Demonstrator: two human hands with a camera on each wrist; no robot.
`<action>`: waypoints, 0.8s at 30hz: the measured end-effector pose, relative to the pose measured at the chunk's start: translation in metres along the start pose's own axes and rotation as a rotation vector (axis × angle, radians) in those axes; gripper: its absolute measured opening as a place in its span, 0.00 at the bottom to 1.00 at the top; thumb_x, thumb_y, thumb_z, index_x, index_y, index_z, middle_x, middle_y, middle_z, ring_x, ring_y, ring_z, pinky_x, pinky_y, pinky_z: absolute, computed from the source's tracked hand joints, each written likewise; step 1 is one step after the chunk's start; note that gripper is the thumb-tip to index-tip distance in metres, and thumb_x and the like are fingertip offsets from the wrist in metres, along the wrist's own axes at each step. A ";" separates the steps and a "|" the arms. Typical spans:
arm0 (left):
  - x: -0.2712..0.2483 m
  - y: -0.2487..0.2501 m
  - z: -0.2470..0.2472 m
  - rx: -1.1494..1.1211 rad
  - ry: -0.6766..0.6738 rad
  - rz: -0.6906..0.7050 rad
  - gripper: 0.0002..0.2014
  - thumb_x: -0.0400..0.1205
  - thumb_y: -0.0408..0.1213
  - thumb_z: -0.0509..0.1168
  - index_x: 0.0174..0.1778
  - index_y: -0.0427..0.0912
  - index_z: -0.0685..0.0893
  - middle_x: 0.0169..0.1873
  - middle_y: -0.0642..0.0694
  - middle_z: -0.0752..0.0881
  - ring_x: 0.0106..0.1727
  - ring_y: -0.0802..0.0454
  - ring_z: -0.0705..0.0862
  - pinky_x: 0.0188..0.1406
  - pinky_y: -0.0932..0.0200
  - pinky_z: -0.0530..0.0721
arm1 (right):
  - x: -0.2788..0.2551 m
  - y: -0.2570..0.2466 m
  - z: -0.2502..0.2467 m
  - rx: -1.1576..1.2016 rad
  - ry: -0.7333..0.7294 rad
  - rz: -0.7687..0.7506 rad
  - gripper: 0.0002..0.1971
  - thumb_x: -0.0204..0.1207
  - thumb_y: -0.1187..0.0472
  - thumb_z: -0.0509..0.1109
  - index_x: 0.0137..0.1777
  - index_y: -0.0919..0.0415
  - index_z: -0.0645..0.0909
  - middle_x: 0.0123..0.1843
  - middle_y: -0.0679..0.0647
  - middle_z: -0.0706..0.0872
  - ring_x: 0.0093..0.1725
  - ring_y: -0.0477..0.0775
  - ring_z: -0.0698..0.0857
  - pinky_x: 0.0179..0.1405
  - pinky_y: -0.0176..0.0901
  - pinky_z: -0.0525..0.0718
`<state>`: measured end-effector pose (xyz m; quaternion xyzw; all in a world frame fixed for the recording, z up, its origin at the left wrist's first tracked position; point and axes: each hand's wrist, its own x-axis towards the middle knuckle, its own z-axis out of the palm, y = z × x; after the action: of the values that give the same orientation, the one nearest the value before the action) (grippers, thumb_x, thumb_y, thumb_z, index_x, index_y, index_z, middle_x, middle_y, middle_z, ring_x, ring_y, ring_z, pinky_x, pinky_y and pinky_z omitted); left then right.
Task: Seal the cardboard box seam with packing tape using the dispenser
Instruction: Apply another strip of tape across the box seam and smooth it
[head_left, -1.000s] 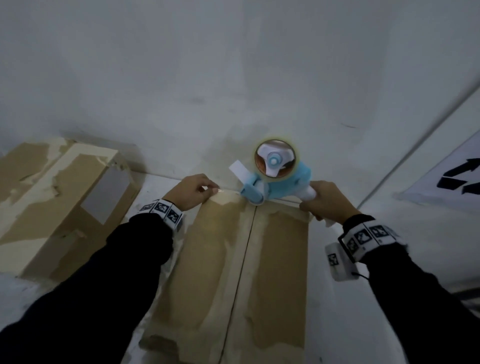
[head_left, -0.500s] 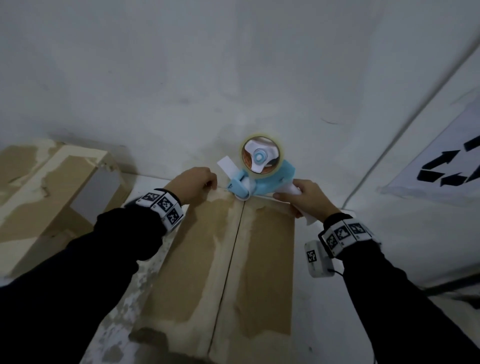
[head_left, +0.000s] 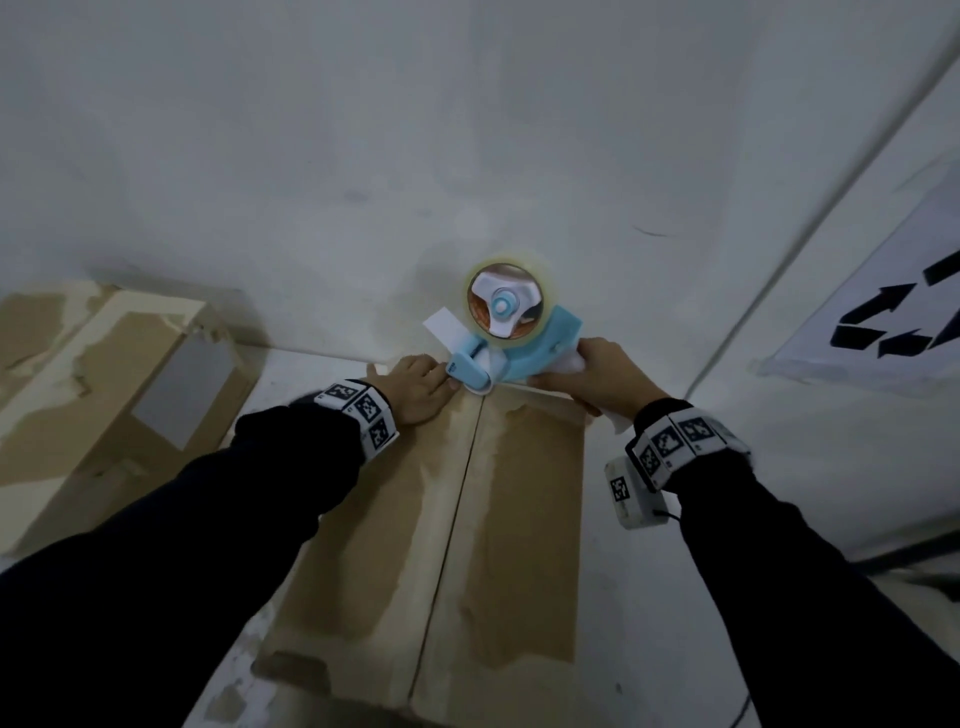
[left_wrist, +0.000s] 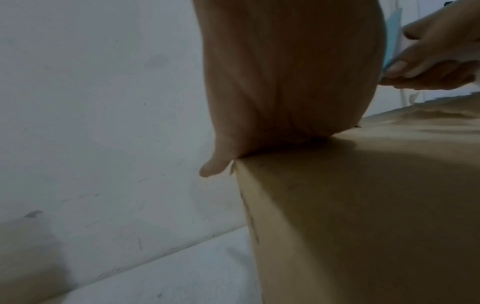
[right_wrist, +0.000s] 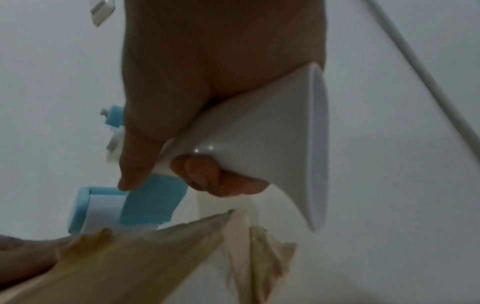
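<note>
Brown cardboard box (head_left: 498, 545), flaps closed, paper skin torn off in pale patches; centre seam (head_left: 457, 530) runs straight from the near edge to the far one, bare along what shows. Light-blue tape dispenser (head_left: 511, 351) with white handle sits at the seam's far end, nose down on the box edge, tilted, clear tape roll (head_left: 505, 306) above it.

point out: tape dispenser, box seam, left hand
tape dispenser (head_left: 524, 351): head view, blue body below the roll.
box seam (head_left: 452, 545): head view, middle of the dark line between the flaps.
left hand (head_left: 415, 387): head view, back of the hand.
</note>
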<state>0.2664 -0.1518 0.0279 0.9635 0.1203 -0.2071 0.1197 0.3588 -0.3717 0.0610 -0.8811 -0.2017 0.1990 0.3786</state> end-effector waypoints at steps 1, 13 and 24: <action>-0.002 -0.001 -0.001 0.009 -0.007 0.010 0.24 0.86 0.53 0.39 0.75 0.49 0.63 0.73 0.45 0.65 0.77 0.45 0.59 0.73 0.25 0.53 | 0.000 0.001 0.001 -0.023 0.013 0.004 0.18 0.64 0.46 0.80 0.40 0.60 0.83 0.29 0.54 0.82 0.26 0.51 0.76 0.28 0.43 0.74; 0.004 -0.006 0.002 0.042 0.064 0.050 0.21 0.86 0.53 0.41 0.65 0.46 0.70 0.65 0.42 0.72 0.71 0.42 0.69 0.73 0.29 0.56 | -0.010 0.005 -0.014 -0.128 0.010 -0.027 0.15 0.67 0.47 0.79 0.29 0.48 0.76 0.27 0.46 0.79 0.25 0.46 0.75 0.31 0.42 0.74; 0.007 -0.010 0.004 0.115 0.120 0.102 0.22 0.87 0.51 0.40 0.69 0.47 0.70 0.64 0.40 0.75 0.67 0.40 0.74 0.77 0.39 0.55 | -0.032 0.062 -0.058 -0.046 0.084 0.067 0.22 0.65 0.45 0.80 0.26 0.63 0.79 0.14 0.52 0.77 0.19 0.53 0.73 0.27 0.41 0.73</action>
<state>0.2685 -0.1419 0.0194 0.9843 0.0658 -0.1490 0.0672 0.3737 -0.4617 0.0578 -0.9034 -0.1605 0.1698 0.3594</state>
